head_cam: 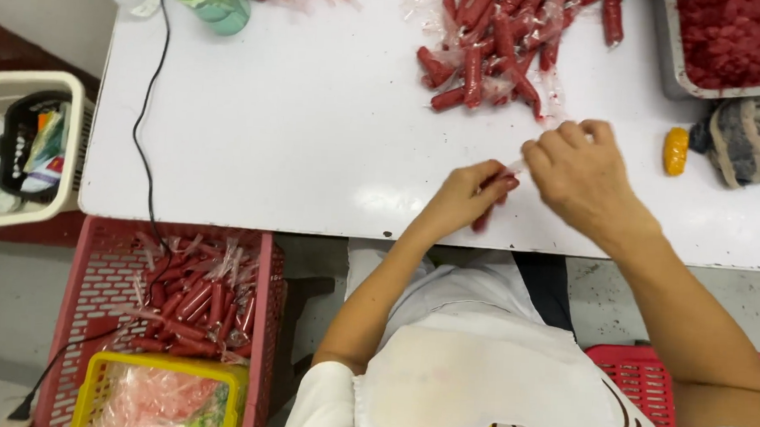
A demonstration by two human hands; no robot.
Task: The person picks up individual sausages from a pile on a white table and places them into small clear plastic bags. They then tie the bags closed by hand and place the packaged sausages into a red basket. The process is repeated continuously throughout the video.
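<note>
My left hand is closed around a thin red stick in a clear plastic sleeve, which hangs down past the white table's front edge. My right hand pinches the clear top end of that same sleeve, just right of the left hand. A pile of several similar red filled sleeves lies on the table behind both hands.
A grey tray of red paste stands at the back right, with a crumpled cloth and an orange oval object beside it. A red crate of finished sticks sits below left, holding a yellow basket. A black cable crosses the table's left side.
</note>
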